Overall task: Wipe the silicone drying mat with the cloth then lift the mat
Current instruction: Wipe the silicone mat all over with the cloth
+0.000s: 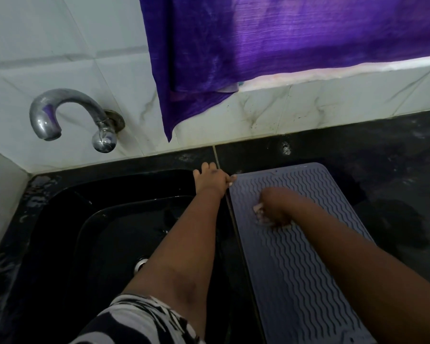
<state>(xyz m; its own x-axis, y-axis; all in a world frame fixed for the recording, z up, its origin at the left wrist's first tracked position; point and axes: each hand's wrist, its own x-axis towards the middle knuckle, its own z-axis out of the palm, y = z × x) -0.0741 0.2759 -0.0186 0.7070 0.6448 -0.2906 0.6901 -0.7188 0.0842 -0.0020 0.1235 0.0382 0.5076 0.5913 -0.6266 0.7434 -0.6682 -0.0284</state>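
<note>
Beside the sink (60,219), our right hand (274,211) clutches the cloth (258,209) on the mat (298,256); our left hand (212,178) pinches its far corner, where floppy silicone should lift easily.

In front of me a black sink (60,194) sits sunk in the dark counter (382,150), its drain (141,263) showing at the bottom. A curved metal tap (67,112) juts from the white tiled wall (60,45) above it. A purple curtain (271,40) hangs over the pale sill (333,73).
</note>
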